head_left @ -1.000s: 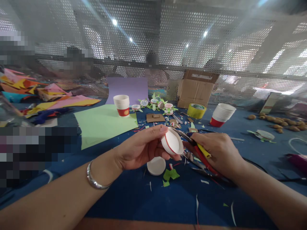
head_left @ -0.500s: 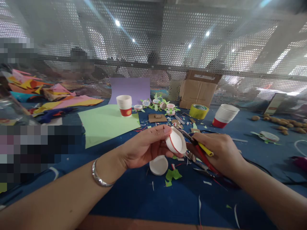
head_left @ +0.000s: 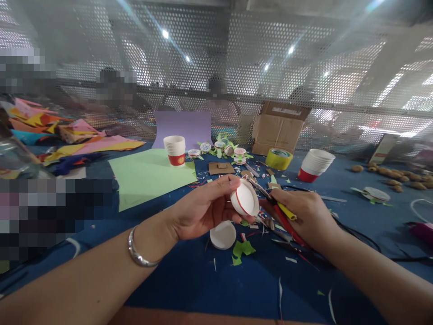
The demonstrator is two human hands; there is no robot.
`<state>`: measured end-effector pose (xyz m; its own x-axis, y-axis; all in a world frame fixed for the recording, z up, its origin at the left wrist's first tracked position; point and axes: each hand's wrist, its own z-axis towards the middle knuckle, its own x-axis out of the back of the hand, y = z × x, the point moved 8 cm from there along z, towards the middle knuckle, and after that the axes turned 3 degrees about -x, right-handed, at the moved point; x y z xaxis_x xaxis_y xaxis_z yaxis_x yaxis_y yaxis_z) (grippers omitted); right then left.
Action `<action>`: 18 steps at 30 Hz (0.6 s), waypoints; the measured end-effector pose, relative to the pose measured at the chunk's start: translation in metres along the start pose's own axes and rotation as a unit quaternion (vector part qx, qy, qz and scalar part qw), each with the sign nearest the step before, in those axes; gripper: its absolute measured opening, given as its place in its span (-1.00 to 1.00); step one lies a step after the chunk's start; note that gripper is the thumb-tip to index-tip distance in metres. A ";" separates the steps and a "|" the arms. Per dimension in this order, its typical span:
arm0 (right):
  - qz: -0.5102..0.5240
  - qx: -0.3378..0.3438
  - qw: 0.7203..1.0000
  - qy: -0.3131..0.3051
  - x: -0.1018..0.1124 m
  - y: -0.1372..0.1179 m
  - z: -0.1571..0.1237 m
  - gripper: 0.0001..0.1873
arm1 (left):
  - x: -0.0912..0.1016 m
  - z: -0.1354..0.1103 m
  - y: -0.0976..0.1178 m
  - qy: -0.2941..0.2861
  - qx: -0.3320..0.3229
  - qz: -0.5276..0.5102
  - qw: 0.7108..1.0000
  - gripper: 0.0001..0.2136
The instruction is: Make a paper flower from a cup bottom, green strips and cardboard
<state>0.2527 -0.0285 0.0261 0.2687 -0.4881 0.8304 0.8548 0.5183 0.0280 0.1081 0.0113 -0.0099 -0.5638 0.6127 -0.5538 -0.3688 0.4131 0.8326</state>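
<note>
In my left hand (head_left: 216, 198) is the cut-off bottom of a paper cup (head_left: 244, 198), white inside with a red line round its edge. My thumb presses its upper edge and my fingers support it from below. My right hand (head_left: 304, 210) grips a pair of scissors (head_left: 280, 215) with red and yellow on the handles; the fingers hide part of them. Their metal blades lie at the far right edge of the cup bottom. Below my left hand, another white cup bottom (head_left: 223, 235) lies on the table beside green paper scraps (head_left: 242, 250).
Stacked paper cups (head_left: 175, 151) stand on green paper (head_left: 149, 176); another stack (head_left: 315, 165) leans at right. Behind are small green-legged paper pieces (head_left: 219, 146), yellow tape (head_left: 278, 159) and a cardboard box (head_left: 279, 131). A second scissor-like blade (head_left: 286, 245) lies under my right hand. Peanuts (head_left: 395, 174) lie far right.
Both hands and the cup bottom have shifted very slightly left in view, along with the whole scene. Both grips look the same.
</note>
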 end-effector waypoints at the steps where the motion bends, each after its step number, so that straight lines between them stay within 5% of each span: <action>1: 0.011 -0.005 1.000 -0.003 0.000 0.000 0.000 -0.76 | -0.001 0.000 0.001 -0.003 0.000 0.000 1.000 -0.80; 10: 0.159 -0.097 0.982 -0.043 -0.009 0.005 0.003 -0.61 | -0.002 -0.001 0.006 -0.017 -0.011 -0.005 1.000 -0.78; 18: 0.166 -0.108 0.979 -0.037 -0.016 0.012 0.002 -0.57 | 0.003 0.001 0.003 0.015 0.002 0.013 1.000 -0.76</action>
<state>0.2585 -0.0133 0.0145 0.5221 -0.2605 0.8121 0.8016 0.4750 -0.3630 0.1057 0.0152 -0.0090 -0.5945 0.6034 -0.5315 -0.3515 0.3995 0.8467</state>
